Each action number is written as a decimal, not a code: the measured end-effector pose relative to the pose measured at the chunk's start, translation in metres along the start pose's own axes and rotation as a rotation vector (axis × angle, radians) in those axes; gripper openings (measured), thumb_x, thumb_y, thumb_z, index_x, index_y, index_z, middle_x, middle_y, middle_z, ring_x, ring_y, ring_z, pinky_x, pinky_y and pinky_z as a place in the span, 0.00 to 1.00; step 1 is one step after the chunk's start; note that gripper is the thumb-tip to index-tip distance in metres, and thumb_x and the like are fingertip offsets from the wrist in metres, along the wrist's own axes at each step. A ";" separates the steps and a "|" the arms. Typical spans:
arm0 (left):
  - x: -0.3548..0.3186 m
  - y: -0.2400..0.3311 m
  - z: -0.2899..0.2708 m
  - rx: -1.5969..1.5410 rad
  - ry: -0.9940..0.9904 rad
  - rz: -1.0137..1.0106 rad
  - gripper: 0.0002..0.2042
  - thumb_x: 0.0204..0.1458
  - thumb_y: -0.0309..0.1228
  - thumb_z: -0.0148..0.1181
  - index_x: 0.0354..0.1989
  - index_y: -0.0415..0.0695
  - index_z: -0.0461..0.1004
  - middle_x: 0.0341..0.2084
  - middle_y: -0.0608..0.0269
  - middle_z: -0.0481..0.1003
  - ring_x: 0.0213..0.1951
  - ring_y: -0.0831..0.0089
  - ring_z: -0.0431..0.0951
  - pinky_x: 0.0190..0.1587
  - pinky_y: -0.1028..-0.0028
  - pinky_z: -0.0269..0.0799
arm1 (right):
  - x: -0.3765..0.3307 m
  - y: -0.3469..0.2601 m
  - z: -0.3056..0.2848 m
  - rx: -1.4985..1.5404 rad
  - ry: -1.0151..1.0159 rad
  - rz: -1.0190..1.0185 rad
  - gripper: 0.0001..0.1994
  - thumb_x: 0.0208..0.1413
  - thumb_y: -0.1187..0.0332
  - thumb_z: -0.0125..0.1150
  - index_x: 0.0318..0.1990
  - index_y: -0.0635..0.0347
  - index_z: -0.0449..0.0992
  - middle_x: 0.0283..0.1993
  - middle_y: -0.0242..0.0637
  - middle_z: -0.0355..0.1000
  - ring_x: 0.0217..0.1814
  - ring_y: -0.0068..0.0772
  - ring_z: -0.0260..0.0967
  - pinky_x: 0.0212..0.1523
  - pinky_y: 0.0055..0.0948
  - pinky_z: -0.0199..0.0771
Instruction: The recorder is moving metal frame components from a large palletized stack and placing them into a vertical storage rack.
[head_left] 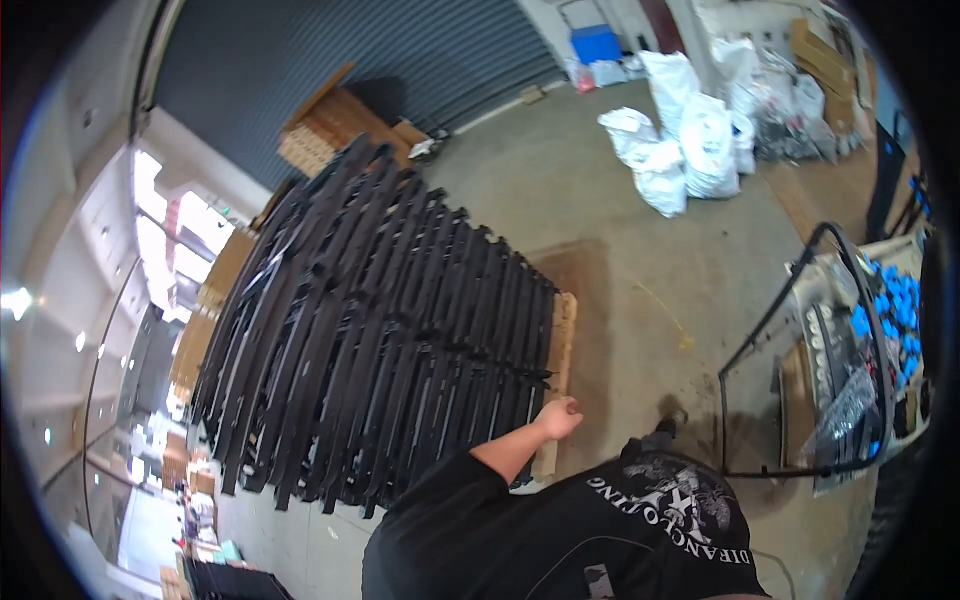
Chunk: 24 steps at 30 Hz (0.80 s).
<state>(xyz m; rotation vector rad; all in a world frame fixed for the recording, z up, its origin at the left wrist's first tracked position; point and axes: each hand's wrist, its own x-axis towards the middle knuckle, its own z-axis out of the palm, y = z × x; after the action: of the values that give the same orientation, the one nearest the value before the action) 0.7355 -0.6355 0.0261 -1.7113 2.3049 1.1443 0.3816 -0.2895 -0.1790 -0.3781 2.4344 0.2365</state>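
My left hand point(560, 418) is at the middle, its forearm coming out of a loose black short sleeve. Its fingers are curled into a loose fist, and I see nothing in them. Beside it on the left rises a tall stack of black frame-like parts point(400, 290), set on a wooden pallet point(565, 335). In the picture the fist overlaps the pallet's edge; whether it touches the stack I cannot tell. My right hand is out of sight, somewhere past my black printed shirt point(600, 540).
To the right stands a black tubular frame point(722, 400) next to a bin of blue pieces point(895, 310) and clear plastic wrap. White sacks point(710, 150) sit farther off. A wooden crate point(340, 125) is by the grey roller shutter point(300, 60). Cardboard boxes point(205, 310) stand behind the stack.
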 end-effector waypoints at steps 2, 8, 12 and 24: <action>-0.056 0.034 -0.042 0.112 0.211 0.283 0.21 0.52 0.33 0.61 0.53 0.36 0.74 0.45 0.46 0.79 0.50 0.49 0.78 0.54 0.61 0.73 | 0.023 -0.016 0.004 -0.103 0.015 -0.296 0.19 0.61 0.55 0.55 0.55 0.52 0.79 0.54 0.43 0.78 0.61 0.47 0.72 0.54 0.43 0.76; -0.222 0.080 -0.165 0.124 0.849 0.548 0.16 0.52 0.30 0.65 0.49 0.40 0.75 0.47 0.50 0.77 0.51 0.50 0.76 0.55 0.58 0.71 | 0.150 0.131 0.044 -0.561 0.101 -1.106 0.19 0.61 0.55 0.54 0.53 0.51 0.80 0.53 0.42 0.78 0.59 0.49 0.73 0.53 0.45 0.76; -0.295 0.029 -0.186 0.108 1.133 0.531 0.15 0.49 0.26 0.65 0.46 0.40 0.75 0.43 0.53 0.77 0.45 0.53 0.78 0.50 0.60 0.72 | 0.089 0.018 -0.014 -0.227 -0.069 -1.078 0.17 0.61 0.57 0.54 0.53 0.53 0.78 0.49 0.45 0.77 0.54 0.49 0.73 0.48 0.45 0.75; -0.386 -0.230 -0.116 -0.104 0.332 0.365 0.11 0.56 0.34 0.60 0.43 0.42 0.76 0.40 0.51 0.77 0.43 0.52 0.79 0.46 0.59 0.75 | -0.032 -0.153 0.143 0.697 -0.718 -0.627 0.16 0.59 0.61 0.55 0.51 0.60 0.74 0.38 0.52 0.75 0.41 0.50 0.74 0.35 0.45 0.72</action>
<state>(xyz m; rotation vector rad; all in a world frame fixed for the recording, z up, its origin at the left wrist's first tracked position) 1.1217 -0.4174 0.1634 -1.6679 2.9032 1.1170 0.5394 -0.3896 -0.2801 -0.5806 1.4669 -0.6293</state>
